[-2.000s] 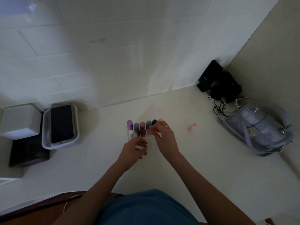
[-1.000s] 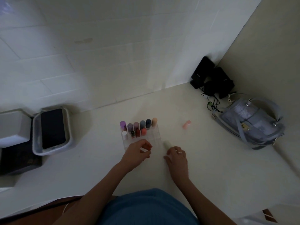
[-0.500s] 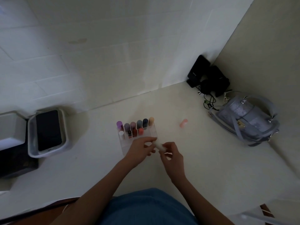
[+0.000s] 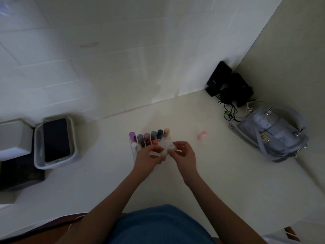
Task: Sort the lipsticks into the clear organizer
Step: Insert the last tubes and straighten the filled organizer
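White tiled wall (image 4: 105, 50) behind, pale counter (image 4: 228, 191) below, dimly lit throughout. Grey handbag (image 4: 270, 136) at far right near the corner, with black items and cords (image 4: 228, 88) just behind it. At far left, grey tray (image 4: 37, 155) carrying a dark phone (image 4: 55, 140), beside a white box (image 4: 14, 138) cut off by the frame edge.

Centre: clear organizer (image 4: 134, 153), hard to trace against the pale counter, its near part hidden behind the hands. Back row filled with upright lipsticks (image 4: 153, 135) in purple, mauve, dark blue and tan; a shorter front row with a white, dark, red and orange cap. One pink lipstick (image 4: 201, 134) lying loose on the counter, well apart to the right of the organizer.

Left hand (image 4: 147, 159) and right hand (image 4: 184, 155) raised together just in front of the organizer, both pinching a pale lipstick (image 4: 167, 150) between them, each grip closed on one end. Blurred, so cannot tell whether cap and body are joined.

Compared with half a second ago: hands a little higher and closer to the organizer, same pale lipstick between them. A second ago: right hand low on the counter at that lipstick, left hand alone at the organizer's front.
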### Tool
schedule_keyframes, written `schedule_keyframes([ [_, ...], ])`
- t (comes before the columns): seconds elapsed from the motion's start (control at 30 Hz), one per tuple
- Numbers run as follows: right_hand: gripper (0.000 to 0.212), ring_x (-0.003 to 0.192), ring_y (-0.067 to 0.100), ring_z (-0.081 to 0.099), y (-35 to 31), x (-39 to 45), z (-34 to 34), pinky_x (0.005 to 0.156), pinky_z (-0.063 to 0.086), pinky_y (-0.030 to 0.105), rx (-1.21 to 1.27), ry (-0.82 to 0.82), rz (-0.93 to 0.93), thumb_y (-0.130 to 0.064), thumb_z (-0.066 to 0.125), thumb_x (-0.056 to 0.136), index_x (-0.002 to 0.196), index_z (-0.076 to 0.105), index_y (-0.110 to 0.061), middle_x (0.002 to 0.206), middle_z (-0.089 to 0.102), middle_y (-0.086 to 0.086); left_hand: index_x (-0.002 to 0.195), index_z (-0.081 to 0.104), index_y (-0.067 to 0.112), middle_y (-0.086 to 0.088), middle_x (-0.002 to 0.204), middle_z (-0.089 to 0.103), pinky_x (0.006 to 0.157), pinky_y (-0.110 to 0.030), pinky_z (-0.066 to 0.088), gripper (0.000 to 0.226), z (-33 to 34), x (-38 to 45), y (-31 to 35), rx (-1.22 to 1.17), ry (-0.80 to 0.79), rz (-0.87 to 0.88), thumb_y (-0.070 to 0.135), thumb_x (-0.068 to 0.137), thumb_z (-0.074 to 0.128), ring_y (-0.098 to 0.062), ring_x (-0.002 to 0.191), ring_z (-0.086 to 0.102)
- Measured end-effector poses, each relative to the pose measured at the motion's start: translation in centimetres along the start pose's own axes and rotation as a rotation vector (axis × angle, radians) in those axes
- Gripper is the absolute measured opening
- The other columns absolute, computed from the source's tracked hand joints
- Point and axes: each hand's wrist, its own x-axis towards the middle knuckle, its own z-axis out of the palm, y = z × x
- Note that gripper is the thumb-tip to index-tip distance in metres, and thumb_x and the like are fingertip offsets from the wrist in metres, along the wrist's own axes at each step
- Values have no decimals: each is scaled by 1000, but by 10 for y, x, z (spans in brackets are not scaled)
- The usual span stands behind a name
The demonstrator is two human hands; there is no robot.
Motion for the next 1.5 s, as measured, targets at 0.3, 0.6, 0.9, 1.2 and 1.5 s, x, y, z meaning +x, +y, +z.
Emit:
schedule_keyframes([
  [0.3,17,95,20,61,-13,25,29,79,52,32,-431,-14,-398,-5,61,85,100,61,-11,104,65,5,92,62,14,-10,85,69,64,-25,58,20,-7,-2,-5,-168,47,-111,1,79,71,-21,71,68],
  [0.6,27,104,26,59,7,26,22,84,44,27,-686,-185,-462,-7,53,92,116,65,-11,118,62,12,92,63,17,-3,83,69,65,-25,54,18,-7,-2,-7,-33,19,-78,10,78,73,-18,75,66],
  [0.9,33,115,29,49,5,47,-40,94,44,40,-678,296,-422,-12,51,93,126,50,-14,124,56,11,89,62,22,-1,82,67,76,-31,55,14,-2,2,-14,186,-10,-42,15,80,70,-18,76,66],
  [1.2,40,121,36,43,27,79,-58,93,45,45,-947,113,-217,-7,46,95,135,42,-6,145,39,13,93,64,15,-2,84,68,83,-32,54,16,-5,1,-16,200,-59,-82,10,80,69,-20,82,66],
  [1.5,12,81,21,61,9,53,-49,73,51,27,-427,217,-217,-12,50,95,103,59,-11,91,65,3,100,65,12,-6,85,68,66,-25,56,12,7,-3,0,82,-82,-86,14,88,62,-14,69,67],
])
